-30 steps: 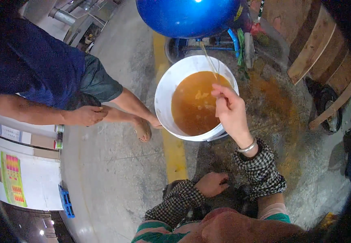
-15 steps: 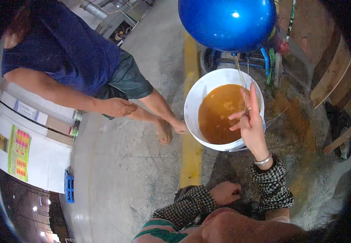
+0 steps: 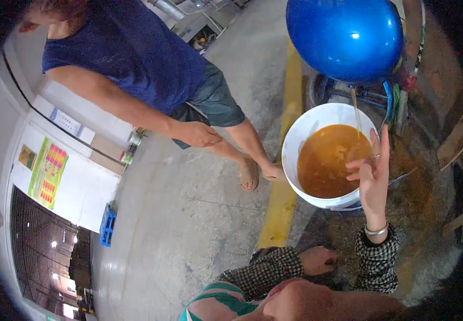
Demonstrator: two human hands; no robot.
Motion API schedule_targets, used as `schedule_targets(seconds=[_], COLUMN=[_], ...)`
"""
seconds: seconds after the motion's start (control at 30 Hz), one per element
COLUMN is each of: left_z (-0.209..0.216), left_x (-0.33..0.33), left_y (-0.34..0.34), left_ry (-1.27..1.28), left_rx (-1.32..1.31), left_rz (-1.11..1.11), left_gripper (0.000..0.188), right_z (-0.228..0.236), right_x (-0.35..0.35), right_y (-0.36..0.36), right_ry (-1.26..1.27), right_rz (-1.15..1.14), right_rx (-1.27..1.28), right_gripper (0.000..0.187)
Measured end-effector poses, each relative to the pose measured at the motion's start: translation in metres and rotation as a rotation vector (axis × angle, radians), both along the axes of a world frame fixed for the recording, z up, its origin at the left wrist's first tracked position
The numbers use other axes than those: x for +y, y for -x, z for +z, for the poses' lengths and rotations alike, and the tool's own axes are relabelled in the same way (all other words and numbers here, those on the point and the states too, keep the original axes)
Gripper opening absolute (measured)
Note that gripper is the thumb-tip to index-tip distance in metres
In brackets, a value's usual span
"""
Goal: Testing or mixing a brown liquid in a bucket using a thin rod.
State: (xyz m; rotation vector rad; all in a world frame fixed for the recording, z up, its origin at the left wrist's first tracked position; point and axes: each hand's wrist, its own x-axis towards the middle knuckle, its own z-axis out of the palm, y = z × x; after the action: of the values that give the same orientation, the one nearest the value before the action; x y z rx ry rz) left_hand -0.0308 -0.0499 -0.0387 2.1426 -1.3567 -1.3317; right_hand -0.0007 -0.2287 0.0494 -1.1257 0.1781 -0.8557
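Note:
My right hand [image 3: 373, 187], a silver bangle at its wrist, hovers by the right rim of a white bucket [image 3: 291, 155]. Its fingers are apart, and nothing is held in it. Brownish-orange liquid [image 3: 319, 166] with pale froth patches fills part of the bucket. A thin stream [image 3: 356, 109] falls into it from beneath a shiny blue rounded tank [image 3: 344, 43]. Lower down, my left hand [image 3: 318, 260] is loosely curled closed near my body, with nothing visible in it. Checked sleeves cover both my forearms.
Another person [image 3: 130, 64] in a dark blue top and shorts stands to the left, one foot close to the bucket. A yellow floor line [image 3: 277, 219] runs beside the bucket. Wooden boards [image 3: 456, 139] lie at right. A blue pallet [image 3: 107, 224] leans by the white wall.
The whole view has shifted, so the scene sits further right. My right hand stays over the bucket's right side with fingers apart. The stream from the tank continues.

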Motion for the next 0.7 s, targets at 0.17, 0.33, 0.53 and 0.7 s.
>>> schedule_targets(seconds=[0.17, 0.33, 0.53, 0.7], left_z=[-0.011, -0.016, -0.022, -0.011], left_x=[0.003, 0.003, 0.010, 0.004], left_y=[0.005, 0.005, 0.013, 0.006], left_ry=[0.104, 0.064, 0.231, 0.111], left_rx=[0.040, 0.034, -0.095, -0.100], left_rz=[-0.008, 0.040, 0.118, 0.085], left_gripper=[0.028, 0.027, 0.025, 0.026], right_z=[-0.007, -0.016, -0.011, 0.000], right_x=[0.001, -0.006, -0.022, -0.016], right_y=[0.007, 0.010, 0.017, 0.016], right_ry=[0.039, 0.045, -0.029, -0.047], right_rz=[0.088, -0.081, -0.304, -0.320], right_rx=[0.079, -0.049, -0.107, -0.102], right_gripper=[0.058, 0.050, 0.046, 0.046])
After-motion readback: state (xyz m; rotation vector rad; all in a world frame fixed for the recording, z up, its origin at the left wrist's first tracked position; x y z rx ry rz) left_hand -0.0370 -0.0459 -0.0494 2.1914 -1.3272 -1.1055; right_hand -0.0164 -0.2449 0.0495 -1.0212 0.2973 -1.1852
